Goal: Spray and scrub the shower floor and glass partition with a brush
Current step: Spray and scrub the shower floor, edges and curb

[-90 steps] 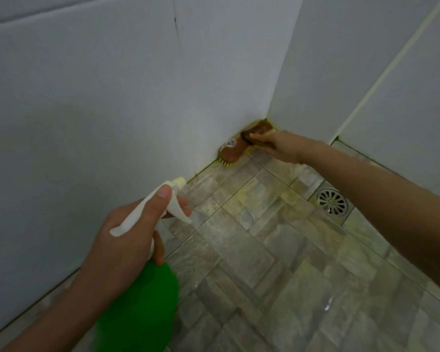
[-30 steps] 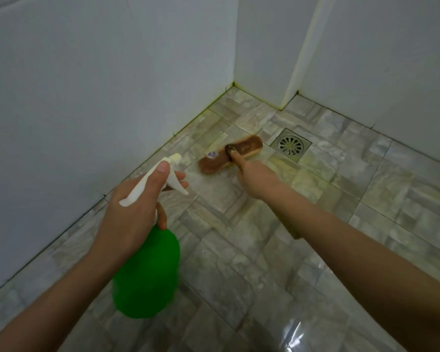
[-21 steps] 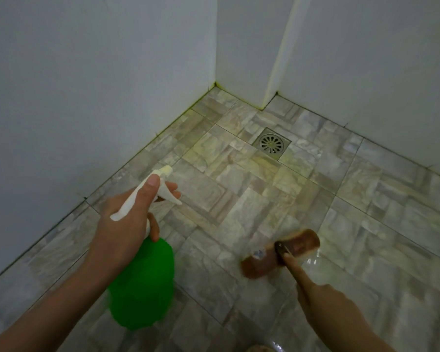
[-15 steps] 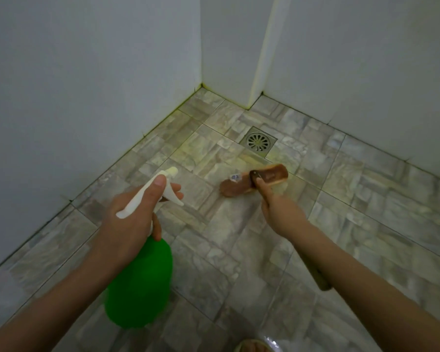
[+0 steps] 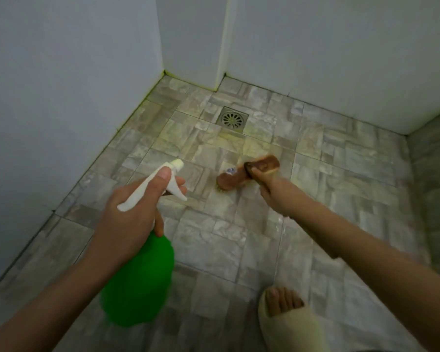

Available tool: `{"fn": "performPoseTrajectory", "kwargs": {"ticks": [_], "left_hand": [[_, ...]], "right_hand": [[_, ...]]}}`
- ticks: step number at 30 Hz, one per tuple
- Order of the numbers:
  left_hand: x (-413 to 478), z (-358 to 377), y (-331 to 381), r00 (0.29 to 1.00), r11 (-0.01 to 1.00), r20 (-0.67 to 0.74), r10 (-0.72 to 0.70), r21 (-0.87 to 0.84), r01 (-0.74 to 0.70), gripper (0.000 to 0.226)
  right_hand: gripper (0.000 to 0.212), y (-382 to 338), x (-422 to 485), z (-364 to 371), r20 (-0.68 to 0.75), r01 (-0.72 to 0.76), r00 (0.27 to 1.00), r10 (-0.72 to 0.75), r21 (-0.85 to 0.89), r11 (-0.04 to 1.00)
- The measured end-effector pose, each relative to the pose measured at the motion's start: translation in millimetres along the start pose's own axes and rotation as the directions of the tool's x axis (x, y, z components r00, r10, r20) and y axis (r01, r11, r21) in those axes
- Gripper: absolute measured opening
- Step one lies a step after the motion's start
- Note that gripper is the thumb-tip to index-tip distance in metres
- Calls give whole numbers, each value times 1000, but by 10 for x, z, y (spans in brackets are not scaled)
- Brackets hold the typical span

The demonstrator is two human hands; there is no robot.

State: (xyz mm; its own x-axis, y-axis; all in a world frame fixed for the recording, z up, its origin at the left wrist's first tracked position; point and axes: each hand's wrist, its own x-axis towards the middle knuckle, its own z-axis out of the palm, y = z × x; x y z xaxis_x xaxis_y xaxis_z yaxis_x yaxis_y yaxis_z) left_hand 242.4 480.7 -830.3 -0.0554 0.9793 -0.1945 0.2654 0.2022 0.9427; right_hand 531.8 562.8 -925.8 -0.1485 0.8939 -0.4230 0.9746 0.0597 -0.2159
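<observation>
Spray bottle (image 5: pixel 137 280), green, lower left of frame, gripped by left hand (image 5: pixel 127 214): thumb laid on white head, fingers curled round neck. At centre, brush (image 5: pixel 233 179), bristles down on shower floor (image 5: pixel 214 237), handle clasped in closed right hand (image 5: pixel 274 194). Beyond, drain (image 5: pixel 232 119).

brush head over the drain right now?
No, the brush, held by the right hand, sits on the floor tiles short of the drain, with bare tile between them.

No legible text; small sticker (image 5: pixel 230 170) on the brush (image 5: pixel 264 165) too blurred.
</observation>
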Motion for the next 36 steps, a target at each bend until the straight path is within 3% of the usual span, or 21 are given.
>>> {"fn": "performPoseTrajectory", "kwargs": {"ticks": [5,8,15,17,21,23,27,30,33,36], "left_hand": [[-37,-220,-36,990,999,136,33,-17,-31,33],[-62,-319,3,981,999,190,34,-46,-26,33],[-147,-156,22,917,999,397,-41,42,26,33],[-144,-101,-68,909,999,415,-43,49,25,35],[-176,9,-230,884,996,466,-35,86,-6,33],[-211,74,-268,872,996,487,-47,95,1,34],[-280,222,-315,837,994,546,-43,106,-18,46],[-337,329,-321,814,995,580,-27,98,-37,50],[-405,419,-296,802,994,597,-27,104,-43,45],[-485,539,-303,757,986,652,-38,146,-76,48]], "right_hand": [[60,190,-1208,354,49,-187,981,189,-46,981],[60,112,-1913,487,146,-329,933,329,-28,944],[57,62,-1258,358,62,-309,950,305,69,949],[62,113,-1692,615,41,-323,946,320,81,943],[58,-151,-3038,1084,240,-507,846,475,91,857],[64,-206,-3174,1095,272,-530,824,498,58,846],[63,11,-2235,939,-9,-416,906,423,164,894],[62,186,-1775,737,-63,-391,910,410,201,898],[65,191,-2460,946,-24,-430,897,441,178,885],[67,148,-3462,1303,114,-522,853,509,178,834]]}}
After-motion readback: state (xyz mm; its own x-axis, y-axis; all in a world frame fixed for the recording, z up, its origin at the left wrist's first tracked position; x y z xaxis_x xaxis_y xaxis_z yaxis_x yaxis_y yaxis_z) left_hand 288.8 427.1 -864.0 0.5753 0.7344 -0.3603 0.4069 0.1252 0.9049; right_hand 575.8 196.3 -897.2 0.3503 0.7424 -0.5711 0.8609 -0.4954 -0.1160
